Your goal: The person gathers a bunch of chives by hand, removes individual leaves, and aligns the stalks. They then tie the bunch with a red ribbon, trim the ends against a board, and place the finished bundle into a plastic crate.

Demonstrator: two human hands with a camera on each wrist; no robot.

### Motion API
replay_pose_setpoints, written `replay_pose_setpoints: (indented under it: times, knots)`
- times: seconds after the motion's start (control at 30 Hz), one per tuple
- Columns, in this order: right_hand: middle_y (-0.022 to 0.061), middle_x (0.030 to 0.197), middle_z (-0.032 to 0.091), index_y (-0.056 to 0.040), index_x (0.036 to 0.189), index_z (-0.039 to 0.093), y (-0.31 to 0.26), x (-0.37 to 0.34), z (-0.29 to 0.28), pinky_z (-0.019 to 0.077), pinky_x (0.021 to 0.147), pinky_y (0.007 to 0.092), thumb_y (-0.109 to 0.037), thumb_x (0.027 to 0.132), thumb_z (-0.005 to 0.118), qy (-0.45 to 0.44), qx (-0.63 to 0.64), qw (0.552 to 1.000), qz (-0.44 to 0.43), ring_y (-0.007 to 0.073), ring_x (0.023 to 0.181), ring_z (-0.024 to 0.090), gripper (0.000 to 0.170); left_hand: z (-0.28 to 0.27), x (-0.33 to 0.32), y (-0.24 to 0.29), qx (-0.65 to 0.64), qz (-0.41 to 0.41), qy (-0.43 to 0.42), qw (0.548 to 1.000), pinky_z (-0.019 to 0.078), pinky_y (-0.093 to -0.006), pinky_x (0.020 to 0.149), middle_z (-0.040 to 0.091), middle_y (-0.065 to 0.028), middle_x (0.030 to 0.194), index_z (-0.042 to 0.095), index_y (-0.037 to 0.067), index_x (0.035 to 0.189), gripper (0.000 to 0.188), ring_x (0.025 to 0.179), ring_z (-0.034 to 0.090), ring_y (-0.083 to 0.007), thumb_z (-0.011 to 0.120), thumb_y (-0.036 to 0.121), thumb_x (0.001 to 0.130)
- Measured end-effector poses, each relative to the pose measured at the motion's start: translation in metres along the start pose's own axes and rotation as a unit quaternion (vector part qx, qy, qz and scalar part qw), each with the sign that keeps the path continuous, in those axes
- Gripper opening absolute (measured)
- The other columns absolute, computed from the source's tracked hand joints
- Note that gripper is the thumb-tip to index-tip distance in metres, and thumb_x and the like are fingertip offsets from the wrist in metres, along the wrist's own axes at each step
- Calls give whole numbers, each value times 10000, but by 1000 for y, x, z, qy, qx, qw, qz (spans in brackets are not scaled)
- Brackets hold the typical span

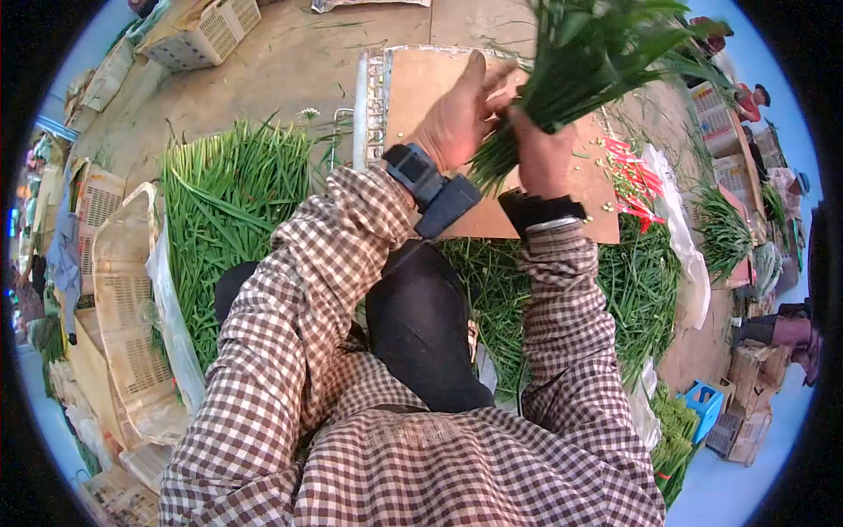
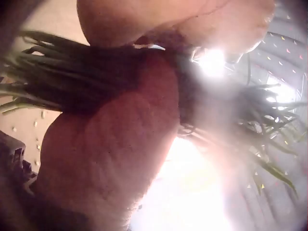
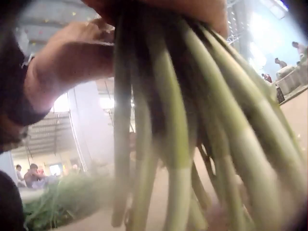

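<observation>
Two hands (image 1: 455,121) (image 1: 544,156) apparently on greens (image 1: 587,70)

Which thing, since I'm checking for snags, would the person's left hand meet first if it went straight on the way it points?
Likely the bunch of green stalks gripped by the right hand; the left hand may already touch it.

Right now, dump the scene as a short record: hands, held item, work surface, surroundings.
right_hand: right hand, fingers wrapped around green bunch
left_hand: left hand, beside the bunch's stalk end; exact finger pose unclear
bunch_pose: leaves toward upper right in head view, stalk ends lower left
work_surface: brown board, pale bits scattered at its right
right_of_board: red strips
left_of_board: leafy green pile
</observation>
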State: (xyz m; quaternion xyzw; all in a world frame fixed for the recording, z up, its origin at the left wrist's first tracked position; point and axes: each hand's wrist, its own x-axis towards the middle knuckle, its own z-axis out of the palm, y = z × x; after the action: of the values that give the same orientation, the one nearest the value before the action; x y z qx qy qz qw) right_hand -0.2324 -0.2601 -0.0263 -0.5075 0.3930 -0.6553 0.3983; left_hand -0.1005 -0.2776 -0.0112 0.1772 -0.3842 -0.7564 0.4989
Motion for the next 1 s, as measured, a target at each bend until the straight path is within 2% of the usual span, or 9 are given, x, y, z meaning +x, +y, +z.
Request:
replay_pose_setpoints:
  times: [0.2, 0.23, 0.5, 0.63, 0.7, 0.73, 0.77, 0.8, 1.0]
  knots:
    - [123, 809, 602, 37, 976, 535, -55, 2, -27, 548, 682, 393, -28, 865, 528, 32, 173, 970, 165, 252, 731, 624, 128, 32, -34, 15, 524, 81, -38, 847, 406, -296, 918, 487, -138, 1247, 377, -4, 1356, 800, 1127, 483, -213, 730, 387, 754]
    - [127, 818, 602, 34, 970, 532, -57, -1, -26, 545, 685, 398, -49, 876, 517, 16, 195, 965, 175, 253, 736, 623, 127, 44, -41, 7, 408, 69, -138, 900, 443, -276, 824, 581, -116, 1069, 473, -34, 1243, 682, 971, 551, -184, 772, 238, 694]
    - [133, 827, 580, 33, 977, 504, -77, -37, -62, 526, 705, 421, -111, 909, 472, 72, 309, 919, 233, 266, 755, 594, 162, 86, -135, -1, 527, -10, -60, 848, 445, -296, 527, 600, -64, 663, 591, -22, 869, 190, 551, 556, -156, 594, 164, 826]
    - [118, 810, 583, 10, 927, 514, -105, -36, -124, 539, 626, 403, -29, 894, 492, 114, 390, 902, 146, 255, 692, 598, 55, 48, -199, 6, 508, -200, -132, 827, 422, -284, 411, 586, -74, 533, 578, -30, 680, 315, 385, 517, -146, 445, 152, 902]
    - [119, 796, 596, 28, 895, 536, -116, -39, -136, 539, 598, 392, -55, 892, 524, 149, 322, 926, 129, 250, 663, 605, 84, 46, -221, 16, 528, -239, -72, 812, 424, -280, 419, 591, -65, 537, 566, -21, 666, 345, 399, 516, -131, 444, 183, 916]
    - [118, 789, 598, 32, 888, 543, -116, -42, -138, 539, 592, 389, -57, 889, 531, 137, 295, 936, 131, 248, 656, 606, 90, 46, -215, 13, 519, -151, -48, 840, 452, -283, 475, 610, -79, 557, 591, -25, 700, 358, 483, 570, -128, 473, 235, 915]
    - [117, 783, 600, 37, 880, 551, -117, -45, -133, 539, 586, 386, -58, 887, 538, 121, 269, 946, 133, 246, 649, 607, 96, 59, -198, 27, 673, -70, -54, 734, 493, -284, 601, 647, -109, 653, 622, -38, 799, 377, 648, 631, -154, 515, 305, 911]
    - [119, 768, 603, 47, 871, 565, -124, -54, -116, 539, 586, 376, -45, 879, 544, 130, 252, 950, 134, 241, 643, 608, 95, 69, -182, 12, 557, 132, -21, 820, 491, -317, 685, 672, -138, 767, 630, -53, 901, 439, 764, 641, -187, 557, 380, 892]
    - [120, 803, 613, 43, 904, 572, -132, -76, -68, 536, 626, 379, -65, 888, 528, 64, 243, 955, 158, 244, 694, 620, 117, 125, -148, -8, 604, 24, -95, 791, 475, -327, 680, 644, -125, 790, 599, -52, 1000, 366, 740, 601, -184, 592, 289, 866]
